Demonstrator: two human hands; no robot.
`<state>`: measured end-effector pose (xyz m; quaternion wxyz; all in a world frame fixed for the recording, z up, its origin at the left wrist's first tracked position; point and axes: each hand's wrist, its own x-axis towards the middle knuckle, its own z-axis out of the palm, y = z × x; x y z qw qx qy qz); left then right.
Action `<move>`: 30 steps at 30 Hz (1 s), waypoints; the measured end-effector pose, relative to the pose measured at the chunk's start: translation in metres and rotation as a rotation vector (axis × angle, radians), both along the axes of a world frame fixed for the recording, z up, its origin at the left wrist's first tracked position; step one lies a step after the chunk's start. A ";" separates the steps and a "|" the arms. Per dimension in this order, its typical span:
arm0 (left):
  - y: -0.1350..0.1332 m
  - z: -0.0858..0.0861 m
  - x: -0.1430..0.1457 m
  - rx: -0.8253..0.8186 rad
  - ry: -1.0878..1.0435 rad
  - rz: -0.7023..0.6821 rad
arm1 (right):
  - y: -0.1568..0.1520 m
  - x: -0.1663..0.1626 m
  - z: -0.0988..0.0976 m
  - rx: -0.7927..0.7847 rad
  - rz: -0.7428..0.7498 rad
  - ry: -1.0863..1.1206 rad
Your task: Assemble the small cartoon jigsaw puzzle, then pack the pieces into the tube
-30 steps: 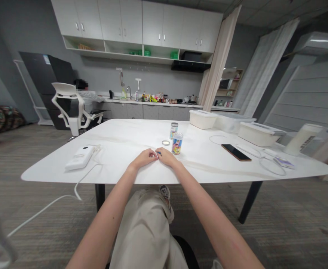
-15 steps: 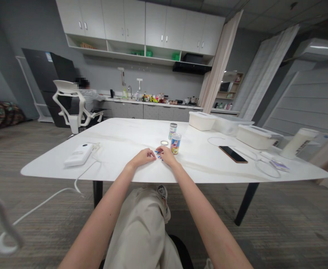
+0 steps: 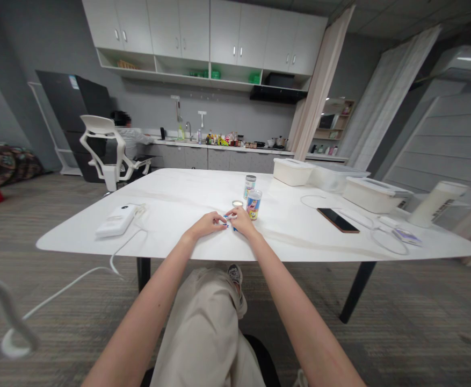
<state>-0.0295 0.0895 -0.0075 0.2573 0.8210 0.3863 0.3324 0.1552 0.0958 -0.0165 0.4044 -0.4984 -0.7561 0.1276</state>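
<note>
Low over the near edge of the white table [image 3: 187,188], my left hand [image 3: 206,223] and my right hand [image 3: 241,220] almost meet at the fingertips. Both are closed in a pinch around small blue-and-white pieces [image 3: 226,217]. The fingers partly hide these pieces, and they are too small to identify. More blue shows on the tabletop beneath my right hand. Just beyond that hand stands a colourful printed can [image 3: 254,206], upright. A round lid [image 3: 237,203] lies left of it. Behind it is a second can [image 3: 250,185] with a paler print.
A white power bank [image 3: 116,220] with a cable lies at left. To the right are a phone [image 3: 338,220], cables, a card [image 3: 406,237] and a pale cup [image 3: 439,204]. Lidded boxes [image 3: 294,172] line the far right edge. A person [image 3: 129,141] sits in the background.
My fingertips have shifted slightly around the small pieces, and more blue now shows under my right hand. The whole view has moved a little; the cans stand where they were.
</note>
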 end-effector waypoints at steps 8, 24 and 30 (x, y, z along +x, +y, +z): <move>0.001 -0.002 -0.001 -0.010 -0.008 -0.010 | 0.000 -0.001 -0.001 -0.047 0.016 0.024; 0.009 -0.002 -0.003 -0.098 -0.215 0.015 | -0.009 -0.003 0.007 -0.074 0.071 0.002; 0.013 -0.003 -0.005 -0.157 -0.320 0.002 | -0.017 -0.004 0.014 0.019 0.103 -0.025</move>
